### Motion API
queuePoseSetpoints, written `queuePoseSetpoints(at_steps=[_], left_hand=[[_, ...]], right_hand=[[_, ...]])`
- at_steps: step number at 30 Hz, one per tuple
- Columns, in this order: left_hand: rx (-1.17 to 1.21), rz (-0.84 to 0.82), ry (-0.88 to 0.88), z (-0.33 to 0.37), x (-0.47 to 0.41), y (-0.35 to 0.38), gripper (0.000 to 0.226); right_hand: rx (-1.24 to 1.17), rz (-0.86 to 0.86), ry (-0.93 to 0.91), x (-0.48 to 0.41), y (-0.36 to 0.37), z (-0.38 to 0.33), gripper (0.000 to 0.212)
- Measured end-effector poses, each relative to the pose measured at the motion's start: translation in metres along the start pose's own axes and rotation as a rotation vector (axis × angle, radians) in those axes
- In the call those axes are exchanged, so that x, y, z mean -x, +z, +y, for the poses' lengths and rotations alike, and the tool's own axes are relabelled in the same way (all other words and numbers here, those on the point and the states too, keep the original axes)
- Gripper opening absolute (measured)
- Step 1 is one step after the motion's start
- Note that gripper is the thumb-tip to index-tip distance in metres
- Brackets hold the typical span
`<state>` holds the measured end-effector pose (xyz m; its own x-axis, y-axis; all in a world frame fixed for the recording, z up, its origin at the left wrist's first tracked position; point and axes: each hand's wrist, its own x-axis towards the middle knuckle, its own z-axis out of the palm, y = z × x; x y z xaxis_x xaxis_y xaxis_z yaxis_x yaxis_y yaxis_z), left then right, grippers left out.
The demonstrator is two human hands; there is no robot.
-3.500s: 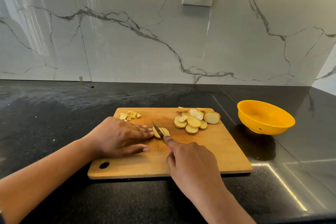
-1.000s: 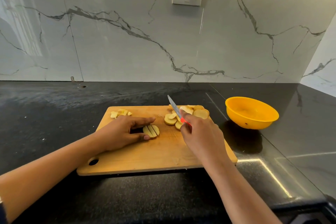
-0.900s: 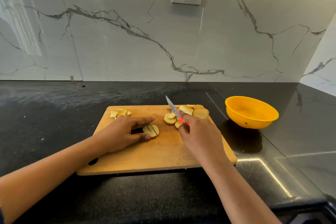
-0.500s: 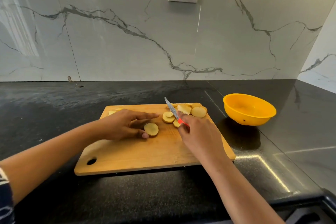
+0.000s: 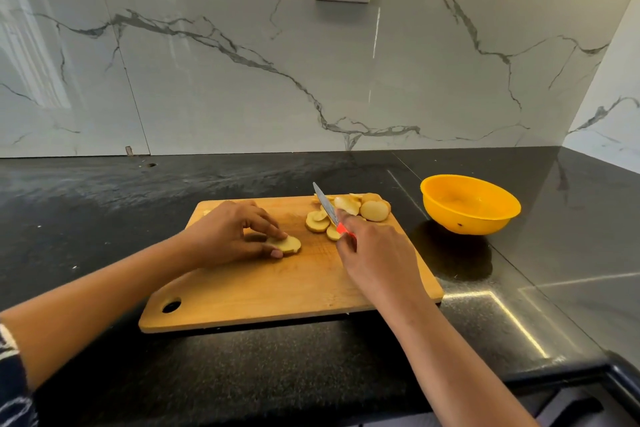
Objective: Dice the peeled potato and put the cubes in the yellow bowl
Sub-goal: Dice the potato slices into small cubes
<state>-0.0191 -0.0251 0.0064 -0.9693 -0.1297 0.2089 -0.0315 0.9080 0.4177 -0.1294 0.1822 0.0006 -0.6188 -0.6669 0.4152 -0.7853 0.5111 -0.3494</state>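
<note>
Head view: left grip (image 5: 228, 236) pinches potato slice (image 5: 289, 243), right grip (image 5: 377, 253) clasps knife (image 5: 325, 203).

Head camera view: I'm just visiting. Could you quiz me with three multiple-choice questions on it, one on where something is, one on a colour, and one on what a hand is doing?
1. Where does the yellow bowl stand relative to the cutting board?
A) on it
B) to its right, on the black counter
C) to its left

2. What colour is the handle of the knife peeking out of the right hand?
A) blue
B) red
C) green

3. What is the left hand doing?
A) lifting the bowl
B) lying flat on the counter
C) pinching a potato slice on the board

Answers: 1 B, the bowl sits off the board's right edge. 2 B, red shows just above the fingers. 3 C, thumb and fingertips close on the slice.
</note>
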Motion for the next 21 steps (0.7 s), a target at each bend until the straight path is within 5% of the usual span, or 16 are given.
queuePoseSetpoints(at_steps=[6, 14, 21], left_hand=[[-0.175, 0.305, -0.022, 0.000, 0.019, 0.015, 0.082], [-0.092, 0.233, -0.147, -0.010, 0.032, 0.003, 0.090], [-0.147, 0.229, -0.040, -0.008, 0.034, 0.010, 0.077]], right_hand=[[0.030, -0.093, -0.011, 0.011, -0.008, -0.016, 0.050], [0.114, -0.199, -0.054, 0.047, -0.019, -0.028, 0.050], [0.199, -0.227, -0.045, 0.052, -0.003, -0.040, 0.050]])
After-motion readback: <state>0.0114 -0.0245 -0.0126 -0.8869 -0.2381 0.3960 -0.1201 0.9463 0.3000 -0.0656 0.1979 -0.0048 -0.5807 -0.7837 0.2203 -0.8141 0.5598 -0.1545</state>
